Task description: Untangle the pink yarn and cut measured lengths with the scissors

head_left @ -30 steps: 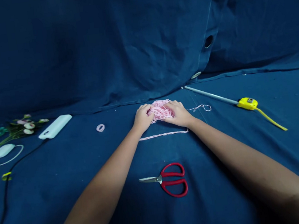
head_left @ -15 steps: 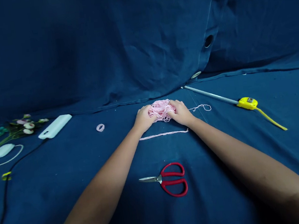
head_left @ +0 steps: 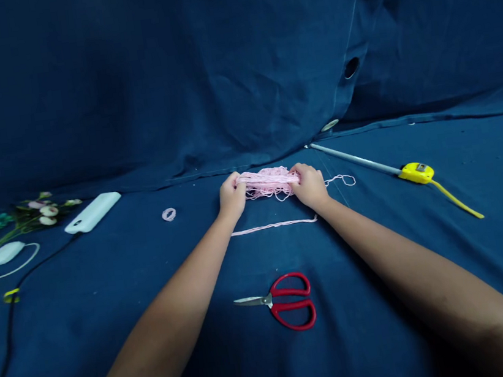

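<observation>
Near the surface's [head_left: 182, 265] far edge, my left hand [head_left: 232, 198] and right hand [head_left: 310, 187] clench opposite ends of the pink yarn [head_left: 271, 181], apparently for tension.

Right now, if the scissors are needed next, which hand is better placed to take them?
Probably the right hand: the handles of the scissors lie toward its side, while the left hand is nearer the blades. Both hold the yarn, so it would have to let go first.
</observation>
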`<state>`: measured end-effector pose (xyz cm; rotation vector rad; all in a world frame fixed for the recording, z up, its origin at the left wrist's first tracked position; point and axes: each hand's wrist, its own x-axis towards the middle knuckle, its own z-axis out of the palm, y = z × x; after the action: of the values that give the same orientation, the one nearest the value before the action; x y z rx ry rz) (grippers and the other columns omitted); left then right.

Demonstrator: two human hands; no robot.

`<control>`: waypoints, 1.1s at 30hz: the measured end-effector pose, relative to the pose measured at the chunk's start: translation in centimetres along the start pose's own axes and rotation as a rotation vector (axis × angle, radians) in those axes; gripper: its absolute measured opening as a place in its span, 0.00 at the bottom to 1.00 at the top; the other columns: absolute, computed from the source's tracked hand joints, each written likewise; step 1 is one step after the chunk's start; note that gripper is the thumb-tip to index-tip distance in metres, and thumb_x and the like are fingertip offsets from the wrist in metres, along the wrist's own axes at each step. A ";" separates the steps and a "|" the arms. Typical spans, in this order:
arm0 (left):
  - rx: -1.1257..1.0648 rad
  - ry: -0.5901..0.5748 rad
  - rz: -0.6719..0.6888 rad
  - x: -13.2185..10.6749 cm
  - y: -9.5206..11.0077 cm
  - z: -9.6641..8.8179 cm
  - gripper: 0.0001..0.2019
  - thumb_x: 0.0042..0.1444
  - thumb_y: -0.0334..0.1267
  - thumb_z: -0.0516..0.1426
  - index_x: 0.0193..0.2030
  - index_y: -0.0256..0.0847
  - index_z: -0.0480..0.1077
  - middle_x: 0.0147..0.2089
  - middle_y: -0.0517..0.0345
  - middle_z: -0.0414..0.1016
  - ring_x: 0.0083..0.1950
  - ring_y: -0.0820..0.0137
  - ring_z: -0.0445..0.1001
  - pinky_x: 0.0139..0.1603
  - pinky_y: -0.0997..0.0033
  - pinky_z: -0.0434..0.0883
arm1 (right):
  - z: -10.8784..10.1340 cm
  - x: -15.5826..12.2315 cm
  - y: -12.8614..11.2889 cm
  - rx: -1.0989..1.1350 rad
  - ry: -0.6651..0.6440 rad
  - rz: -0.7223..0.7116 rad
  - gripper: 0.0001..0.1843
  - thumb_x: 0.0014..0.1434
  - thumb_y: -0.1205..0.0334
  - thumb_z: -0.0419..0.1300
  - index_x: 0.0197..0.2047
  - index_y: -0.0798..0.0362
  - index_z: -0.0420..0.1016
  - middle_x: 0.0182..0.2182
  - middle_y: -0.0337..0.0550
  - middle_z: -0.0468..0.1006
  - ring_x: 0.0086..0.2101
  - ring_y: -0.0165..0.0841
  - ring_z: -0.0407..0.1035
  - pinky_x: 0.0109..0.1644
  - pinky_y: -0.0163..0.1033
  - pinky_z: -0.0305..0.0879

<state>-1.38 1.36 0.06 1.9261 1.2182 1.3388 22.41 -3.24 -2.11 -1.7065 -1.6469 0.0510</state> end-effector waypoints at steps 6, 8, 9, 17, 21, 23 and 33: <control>0.038 0.108 -0.059 0.3 -0.9 0.0 0.08 0.60 0.31 0.52 0.29 0.44 0.61 0.28 0.63 0.64 0.33 0.67 0.66 0.37 0.68 0.60 | -0.4 -0.2 0.1 0.019 0.142 0.180 0.18 0.55 0.63 0.58 0.50 0.49 0.72 0.51 0.51 0.77 0.49 0.47 0.71 0.52 0.48 0.63; 0.109 0.173 -0.113 0.5 -1.3 0.0 0.07 0.58 0.30 0.54 0.30 0.44 0.62 0.29 0.63 0.65 0.34 0.66 0.67 0.38 0.68 0.61 | -0.6 -0.2 -0.2 -0.040 0.133 0.234 0.16 0.56 0.60 0.59 0.49 0.49 0.73 0.47 0.51 0.79 0.47 0.48 0.72 0.53 0.50 0.62; 0.143 0.201 -0.129 0.6 -1.4 0.0 0.07 0.58 0.29 0.54 0.32 0.45 0.62 0.30 0.62 0.66 0.35 0.66 0.68 0.39 0.67 0.62 | -0.6 -0.2 -0.3 -0.065 0.102 0.249 0.14 0.57 0.58 0.59 0.47 0.50 0.73 0.43 0.51 0.80 0.45 0.49 0.73 0.54 0.51 0.61; 0.340 -0.138 0.202 -0.3 0.2 0.5 0.22 0.52 0.29 0.62 0.54 0.46 0.70 0.55 0.53 0.77 0.59 0.55 0.72 0.62 0.55 0.66 | -0.7 0.0 -0.2 0.255 -0.026 -0.021 0.19 0.51 0.68 0.59 0.47 0.48 0.78 0.41 0.43 0.84 0.41 0.43 0.77 0.47 0.43 0.67; 0.458 -0.365 0.299 -0.7 0.7 1.0 0.22 0.55 0.35 0.64 0.57 0.49 0.74 0.57 0.52 0.78 0.61 0.51 0.70 0.63 0.50 0.63 | -0.9 -0.3 -0.7 0.419 -0.094 -0.207 0.24 0.55 0.64 0.62 0.57 0.48 0.75 0.52 0.44 0.83 0.48 0.43 0.76 0.54 0.45 0.69; 0.496 -0.375 0.288 -0.6 0.6 1.2 0.16 0.58 0.35 0.63 0.53 0.48 0.77 0.53 0.52 0.79 0.59 0.51 0.71 0.61 0.50 0.63 | -0.9 -0.4 -0.9 0.416 -0.126 -0.233 0.25 0.56 0.60 0.64 0.58 0.47 0.74 0.54 0.45 0.82 0.50 0.45 0.75 0.57 0.48 0.68; 0.264 0.031 -0.134 0.6 -1.5 0.2 0.17 0.54 0.22 0.53 0.46 0.46 0.70 0.46 0.55 0.80 0.50 0.59 0.76 0.53 0.60 0.69 | -0.3 0.2 0.2 0.267 -0.019 -0.056 0.14 0.57 0.59 0.62 0.46 0.50 0.80 0.41 0.45 0.85 0.42 0.45 0.76 0.54 0.50 0.67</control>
<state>-1.68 2.64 -0.90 1.9634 1.5772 1.1923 22.76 -3.24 -1.92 -1.4614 -1.6207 0.2493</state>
